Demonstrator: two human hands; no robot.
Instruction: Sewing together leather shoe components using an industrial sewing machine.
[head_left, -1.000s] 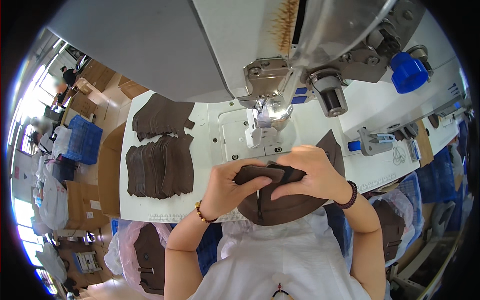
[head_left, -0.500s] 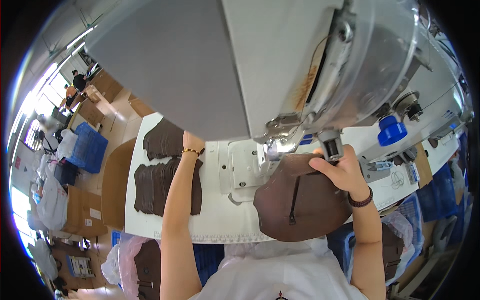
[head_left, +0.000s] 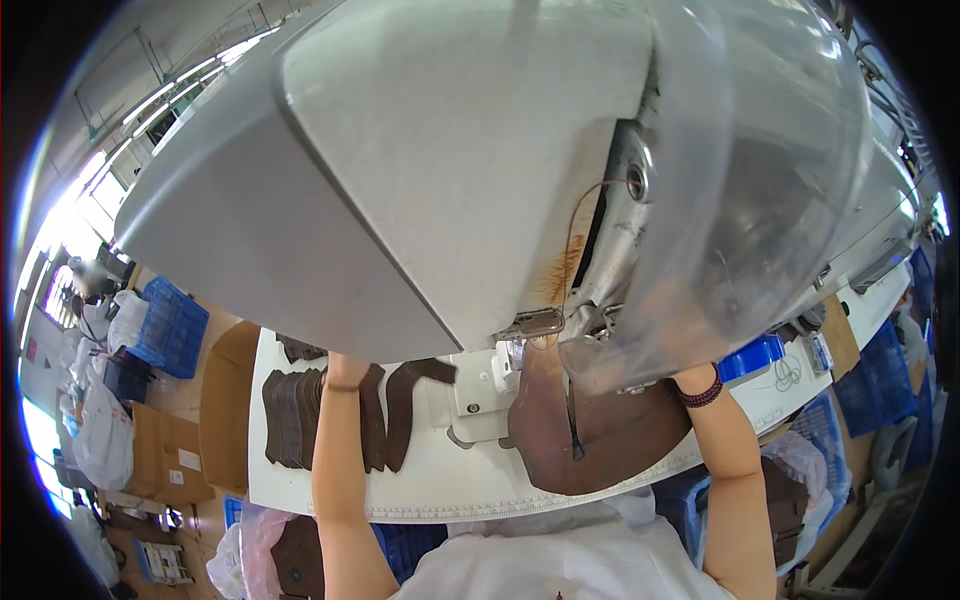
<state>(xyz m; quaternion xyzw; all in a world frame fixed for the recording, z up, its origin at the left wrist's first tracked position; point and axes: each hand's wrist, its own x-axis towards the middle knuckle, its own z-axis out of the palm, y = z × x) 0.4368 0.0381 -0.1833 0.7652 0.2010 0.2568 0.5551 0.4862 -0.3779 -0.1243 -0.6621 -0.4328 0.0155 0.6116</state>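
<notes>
My left hand [head_left: 348, 370] reaches over a row of brown leather-like strips [head_left: 292, 420]; its fingers are hidden under the sewing machine head [head_left: 400, 170]. Beside it one curved brown strip [head_left: 400, 425] lies apart from the stack, its top end bending toward the machine. My right hand [head_left: 692, 376] is at the upper right of a large brown panel [head_left: 610, 450], mostly behind the clear plastic guard [head_left: 770, 220], which blurs its fingers. A narrow dark strip [head_left: 574, 425] runs down the panel. The panel's upper edge is under the machine head.
The white table [head_left: 450, 500] has a ruler along its curved front edge. Right of the guard sits a blue part [head_left: 752, 358]. Blue crates [head_left: 825, 450] with plastic bags flank the table; cardboard boxes [head_left: 165, 450] stand on the left.
The view has shifted, so the machine head now covers more of both hands. One brown strip has come away from the stack toward the right. The large panel stays by the machine.
</notes>
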